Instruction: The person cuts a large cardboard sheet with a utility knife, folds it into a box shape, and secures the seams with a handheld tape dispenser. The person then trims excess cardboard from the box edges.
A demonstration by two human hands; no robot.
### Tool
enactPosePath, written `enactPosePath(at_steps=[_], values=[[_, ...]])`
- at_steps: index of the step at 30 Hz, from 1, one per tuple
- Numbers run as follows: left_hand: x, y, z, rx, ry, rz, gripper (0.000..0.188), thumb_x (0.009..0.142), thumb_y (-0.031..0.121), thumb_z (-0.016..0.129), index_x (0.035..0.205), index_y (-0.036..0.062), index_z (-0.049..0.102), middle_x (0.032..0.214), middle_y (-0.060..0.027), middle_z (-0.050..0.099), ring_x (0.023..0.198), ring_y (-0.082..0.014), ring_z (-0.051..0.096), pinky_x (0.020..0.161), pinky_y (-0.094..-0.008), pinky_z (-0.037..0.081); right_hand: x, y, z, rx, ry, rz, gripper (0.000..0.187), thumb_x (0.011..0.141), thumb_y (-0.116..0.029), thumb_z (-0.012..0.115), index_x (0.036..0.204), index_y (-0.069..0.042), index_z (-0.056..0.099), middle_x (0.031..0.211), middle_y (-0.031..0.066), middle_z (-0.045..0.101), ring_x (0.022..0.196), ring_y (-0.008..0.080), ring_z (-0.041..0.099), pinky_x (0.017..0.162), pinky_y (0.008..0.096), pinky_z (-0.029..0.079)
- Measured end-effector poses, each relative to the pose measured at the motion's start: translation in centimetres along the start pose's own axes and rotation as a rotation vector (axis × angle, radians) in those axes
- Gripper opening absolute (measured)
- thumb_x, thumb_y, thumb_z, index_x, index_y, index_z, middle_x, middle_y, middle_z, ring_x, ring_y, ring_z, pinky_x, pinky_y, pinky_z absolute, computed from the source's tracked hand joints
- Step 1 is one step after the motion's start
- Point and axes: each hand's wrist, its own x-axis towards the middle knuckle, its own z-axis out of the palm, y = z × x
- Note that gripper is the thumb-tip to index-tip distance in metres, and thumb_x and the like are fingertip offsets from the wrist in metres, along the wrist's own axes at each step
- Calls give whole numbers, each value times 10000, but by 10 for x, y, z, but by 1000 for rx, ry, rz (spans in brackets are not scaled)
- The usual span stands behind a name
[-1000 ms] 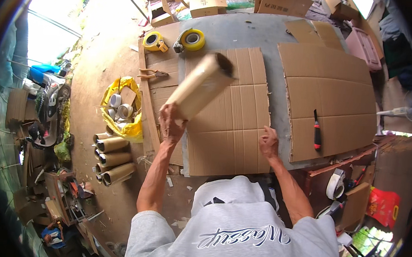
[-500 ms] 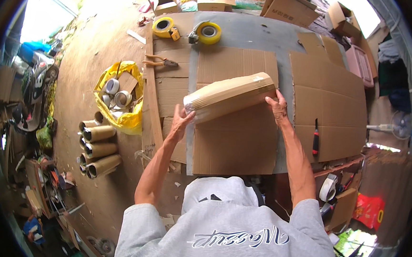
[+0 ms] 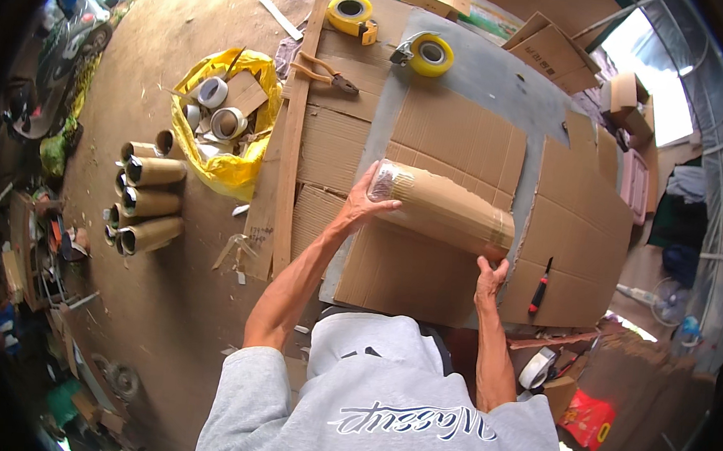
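A rolled cardboard tube [image 3: 446,208] lies slanted between my two hands, its left end farther away than its right. Shiny clear tape wraps the left end, and more tape bands the right. My left hand [image 3: 365,203] grips the taped left end, with the thumb stretched along the near side. At the other end my right hand [image 3: 491,276] holds the lower corner, its fingers partly hidden by the tube. Beneath is a flat cardboard sheet [image 3: 408,279]; I cannot tell whether the tube touches it.
Two yellow tape rolls [image 3: 431,55] and pliers [image 3: 328,74] lie toward the far left of the table. A red-and-black screwdriver-like tool [image 3: 540,290] rests on the right-hand cardboard [image 3: 575,232]. On the floor at left are a yellow sack [image 3: 184,142] and several stacked tubes [image 3: 152,203].
The tube has swung round: its left end has moved away from me and its right end nearer. Both hands keep hold of it. The whole view has also turned.
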Motion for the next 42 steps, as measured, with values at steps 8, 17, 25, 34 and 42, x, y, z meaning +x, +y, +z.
enactPosePath(at_steps=[8,17,25,34,42], values=[[18,-28,1,131,79,36,1246,637,486,951,1587,8,303,1549,-204,445,1427,-308,442,1183,-405,369,79,25,-69,-575,-276,-141,254,815,-80,640,1048,18,618,973,120,628,911,244,603,843,375,502],[15,9,4,1,-10,-109,1204,657,447,947,1579,37,289,1500,-185,476,1407,-298,451,1150,-410,396,305,-93,109,-721,-354,-828,702,796,-287,783,1364,51,545,1427,254,550,1342,389,518,1117,439,430],[3,12,8,27,56,-129,1221,643,451,953,1574,14,294,1510,-201,464,1413,-313,448,1163,-419,385,295,-174,214,-1230,-490,-781,1092,548,-481,949,1404,19,491,1367,200,551,1271,348,539,1134,495,384],[-14,-6,27,86,157,-154,1157,647,396,939,1539,-44,348,1463,-209,529,1337,-298,531,1118,-399,429,290,-194,152,-1059,-525,-926,757,491,-316,1000,979,-20,504,918,209,612,891,400,628,799,467,520],[-6,-11,39,276,313,-161,1131,643,458,920,1487,-95,410,1325,-239,641,1227,-291,626,1055,-383,482,195,-215,94,-920,-641,-995,337,718,-176,870,824,-33,585,832,182,692,828,400,689,680,478,519]])
